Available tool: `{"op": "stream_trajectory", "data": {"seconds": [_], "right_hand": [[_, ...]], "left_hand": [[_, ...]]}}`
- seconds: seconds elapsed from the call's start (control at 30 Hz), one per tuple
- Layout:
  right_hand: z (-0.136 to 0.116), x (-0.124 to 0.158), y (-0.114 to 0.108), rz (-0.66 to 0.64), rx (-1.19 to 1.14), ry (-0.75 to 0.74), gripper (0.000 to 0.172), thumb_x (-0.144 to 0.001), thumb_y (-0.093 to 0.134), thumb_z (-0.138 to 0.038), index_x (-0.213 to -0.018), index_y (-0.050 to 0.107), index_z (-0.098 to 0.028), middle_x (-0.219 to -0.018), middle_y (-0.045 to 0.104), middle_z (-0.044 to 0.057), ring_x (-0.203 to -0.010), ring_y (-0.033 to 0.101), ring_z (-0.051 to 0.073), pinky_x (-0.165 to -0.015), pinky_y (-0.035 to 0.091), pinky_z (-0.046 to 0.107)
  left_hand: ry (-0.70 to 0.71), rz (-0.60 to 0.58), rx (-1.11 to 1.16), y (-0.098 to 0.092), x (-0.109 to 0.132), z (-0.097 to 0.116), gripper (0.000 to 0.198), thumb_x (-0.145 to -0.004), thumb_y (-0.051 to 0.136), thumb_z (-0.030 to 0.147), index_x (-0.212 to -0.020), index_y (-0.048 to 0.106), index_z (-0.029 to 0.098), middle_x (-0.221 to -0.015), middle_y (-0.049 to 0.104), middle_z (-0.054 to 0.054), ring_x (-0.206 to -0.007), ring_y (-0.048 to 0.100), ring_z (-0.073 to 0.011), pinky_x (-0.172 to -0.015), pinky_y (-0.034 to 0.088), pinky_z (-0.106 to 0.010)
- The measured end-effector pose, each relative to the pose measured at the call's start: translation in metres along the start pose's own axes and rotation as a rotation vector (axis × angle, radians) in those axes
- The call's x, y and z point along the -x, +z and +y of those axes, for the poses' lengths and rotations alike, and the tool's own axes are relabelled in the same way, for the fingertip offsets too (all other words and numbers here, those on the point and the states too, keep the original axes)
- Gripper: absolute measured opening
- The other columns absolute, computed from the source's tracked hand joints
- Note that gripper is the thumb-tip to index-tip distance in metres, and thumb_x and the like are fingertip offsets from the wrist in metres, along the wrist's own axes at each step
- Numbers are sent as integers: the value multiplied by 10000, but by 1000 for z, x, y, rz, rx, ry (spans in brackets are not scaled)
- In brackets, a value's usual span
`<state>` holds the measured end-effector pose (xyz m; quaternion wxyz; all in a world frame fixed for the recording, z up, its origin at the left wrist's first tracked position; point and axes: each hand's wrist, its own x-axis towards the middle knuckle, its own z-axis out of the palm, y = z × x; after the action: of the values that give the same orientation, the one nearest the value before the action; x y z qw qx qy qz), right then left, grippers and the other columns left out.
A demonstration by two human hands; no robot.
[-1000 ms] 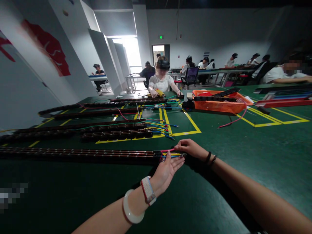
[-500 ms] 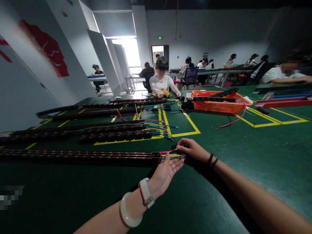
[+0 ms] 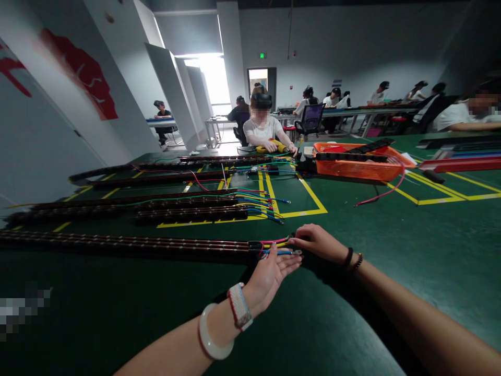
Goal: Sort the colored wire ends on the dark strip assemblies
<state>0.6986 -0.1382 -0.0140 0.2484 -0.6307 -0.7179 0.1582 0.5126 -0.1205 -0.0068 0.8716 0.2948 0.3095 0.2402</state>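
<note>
A: Fingers first?

B: Right hand (image 3: 319,244), centre frame: thumb and forefinger pinched on a wire end (image 3: 290,239) — red or yellow, cannot tell which.

A: Left hand (image 3: 268,279)?

B: Just below it. Palm turned up, fingers straight and side by side, thumb apart from them. Blue wire (image 3: 283,253) runs past the thumb; its metal lug (image 3: 298,253) sits by the fingertips.

A: Source of the wires?

B: Right end of a long black cable chain (image 3: 156,244), lying from the left edge to the centre. Red wire (image 3: 270,242) and yellow wire (image 3: 282,245) come out there too.

A: Wrists?

B: Watch (image 3: 239,307) and white bangle (image 3: 214,334) on the left, dark band (image 3: 349,257) and beaded bracelet (image 3: 358,261) on the right.

A: Farther out?

B: Green table (image 3: 352,324) under everything. More cable chains (image 3: 191,213) centre-left, wires fanned over yellow tape (image 3: 309,213). Orange basket (image 3: 348,170), upper right. Co-worker (image 3: 260,129), upper centre — hands at a yellow tool (image 3: 278,146).
</note>
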Motion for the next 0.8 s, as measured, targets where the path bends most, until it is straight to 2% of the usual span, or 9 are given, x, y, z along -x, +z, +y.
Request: {"op": "stream_trajectory", "data": {"seconds": [0.13, 0.43, 0.7, 0.8], "right_hand": [[7, -5, 10, -8, -39, 123, 481, -833, 473, -575, -658, 608, -149, -572, 518, -17, -533, 399, 93, -503, 256, 227], [12, -17, 15, 96, -88, 93, 479, -807, 501, -594, -687, 627, -148, -611, 564, 1, -559, 436, 101, -516, 284, 225], [3, -1, -4, 31, -32, 114, 516, -796, 485, -627, -673, 619, -143, -569, 528, -7, -532, 403, 91, -501, 260, 223], [-2, 3, -14, -89, -40, 126, 552, -782, 473, -654, -609, 571, -139, -537, 468, -28, -511, 344, 77, -480, 233, 219]], "left_hand": [[5, -19, -16, -1, 1, -2, 434, -936, 323, 392, -945, 562, 30, -1011, 651, -237, -922, 651, -241, -946, 442, -413], [3, -47, -17, -5, -2, -3, 419, -935, 321, 397, -915, 569, 60, -1006, 659, -214, -880, 653, -216, -922, 443, -394], [-19, -32, -10, -2, 0, 1, 429, -930, 335, 403, -960, 571, 46, -1025, 653, -218, -920, 642, -227, -944, 436, -408], [-21, -34, -7, -2, 0, 1, 445, -934, 328, 395, -967, 576, 28, -1027, 648, -227, -941, 638, -231, -960, 430, -404]]}}
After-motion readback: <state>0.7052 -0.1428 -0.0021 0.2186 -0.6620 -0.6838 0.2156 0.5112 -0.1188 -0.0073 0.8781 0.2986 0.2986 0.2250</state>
